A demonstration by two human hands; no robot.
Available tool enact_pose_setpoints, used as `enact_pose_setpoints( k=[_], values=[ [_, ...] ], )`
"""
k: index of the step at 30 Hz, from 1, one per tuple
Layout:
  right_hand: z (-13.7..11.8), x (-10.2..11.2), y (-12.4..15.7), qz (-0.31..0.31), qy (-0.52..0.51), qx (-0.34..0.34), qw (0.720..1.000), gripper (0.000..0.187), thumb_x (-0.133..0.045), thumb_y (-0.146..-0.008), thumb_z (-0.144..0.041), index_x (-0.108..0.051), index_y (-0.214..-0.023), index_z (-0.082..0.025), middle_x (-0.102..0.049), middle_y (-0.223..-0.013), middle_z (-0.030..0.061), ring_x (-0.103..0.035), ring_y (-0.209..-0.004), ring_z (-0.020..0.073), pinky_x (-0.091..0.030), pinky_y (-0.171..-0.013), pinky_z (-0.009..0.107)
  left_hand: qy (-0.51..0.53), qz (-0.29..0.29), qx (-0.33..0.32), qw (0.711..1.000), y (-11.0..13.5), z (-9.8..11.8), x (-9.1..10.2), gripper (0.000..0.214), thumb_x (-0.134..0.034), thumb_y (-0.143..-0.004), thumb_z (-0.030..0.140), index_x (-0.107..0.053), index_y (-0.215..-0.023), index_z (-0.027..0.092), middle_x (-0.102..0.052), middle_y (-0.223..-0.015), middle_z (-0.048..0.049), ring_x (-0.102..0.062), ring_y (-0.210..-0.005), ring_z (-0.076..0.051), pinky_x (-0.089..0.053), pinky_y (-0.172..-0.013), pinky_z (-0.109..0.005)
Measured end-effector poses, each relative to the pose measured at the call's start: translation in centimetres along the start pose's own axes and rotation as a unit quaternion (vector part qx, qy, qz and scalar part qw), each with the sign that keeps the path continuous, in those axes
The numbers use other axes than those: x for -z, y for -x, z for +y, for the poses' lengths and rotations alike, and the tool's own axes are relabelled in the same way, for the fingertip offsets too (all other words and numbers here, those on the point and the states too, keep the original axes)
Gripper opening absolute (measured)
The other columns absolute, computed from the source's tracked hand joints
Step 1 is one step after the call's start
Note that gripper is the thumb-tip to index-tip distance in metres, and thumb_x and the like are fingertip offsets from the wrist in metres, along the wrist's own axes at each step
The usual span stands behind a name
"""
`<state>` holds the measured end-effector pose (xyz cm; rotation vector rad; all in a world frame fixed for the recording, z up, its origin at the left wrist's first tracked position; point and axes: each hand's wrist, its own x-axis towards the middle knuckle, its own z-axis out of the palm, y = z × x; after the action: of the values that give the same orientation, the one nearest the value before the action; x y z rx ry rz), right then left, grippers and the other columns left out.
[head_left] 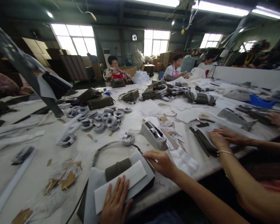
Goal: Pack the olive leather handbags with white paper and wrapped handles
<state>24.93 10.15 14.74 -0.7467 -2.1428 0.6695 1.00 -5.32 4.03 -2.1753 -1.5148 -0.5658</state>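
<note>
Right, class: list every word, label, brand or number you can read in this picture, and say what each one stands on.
None: no word, number or brand can be read anywhere.
The white sheet under the left hand: blank.
The tape dispenser: no legible marking.
The brown tags on the table: too blurred.
The cartons at the back: too far and blurred.
</note>
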Motion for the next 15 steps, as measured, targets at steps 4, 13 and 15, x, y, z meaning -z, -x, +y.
enact_pose_setpoints(
  k=[4,13,15],
  values=[
    [2.4,-1.2,-6.3,-0.031,0.035,-0.004,0.999,0.022,-0.055,-0.097,-0.024,-0.074,-0.109,-0.021,-0.076,-0.104,0.007,-0.07,-0.096,0.021,-0.054,-0.089,0.032,-0.037,0.005,-0.007,0.999,-0.1,0.0,0.2,0.051,-0.046,-0.1,0.036,-0.046,-0.145,0.013,-0.052,-0.146,-0.01,-0.049,-0.134,-0.024,-0.034,-0.117,-0.039],
    [0.8,-17.5,-21.0,-0.257,0.061,0.102,0.959,0.031,-0.062,-0.093,-0.022,-0.068,-0.123,-0.02,-0.073,-0.115,0.0073,-0.07,-0.099,0.0202,-0.052,-0.089,0.028,-0.106,0.043,0.007,0.993,1.1,0.4,-2.6,0.042,-0.043,-0.1,0.043,-0.061,-0.132,0.022,-0.059,-0.139,-0.0061,-0.053,-0.131,-0.023,-0.052,-0.102,-0.036],
    [0.1,-21.9,-24.0,-0.279,0.071,0.118,0.95,0.034,-0.062,-0.093,-0.022,-0.066,-0.126,-0.021,-0.071,-0.12,0.0077,-0.068,-0.107,0.0211,-0.051,-0.093,0.029,-0.122,0.023,0.006,0.992,1.4,0.6,-3.5,0.036,-0.057,-0.094,0.037,-0.063,-0.129,0.029,-0.061,-0.136,-0.0039,-0.057,-0.126,-0.02,-0.058,-0.092,-0.032]
  ],
)
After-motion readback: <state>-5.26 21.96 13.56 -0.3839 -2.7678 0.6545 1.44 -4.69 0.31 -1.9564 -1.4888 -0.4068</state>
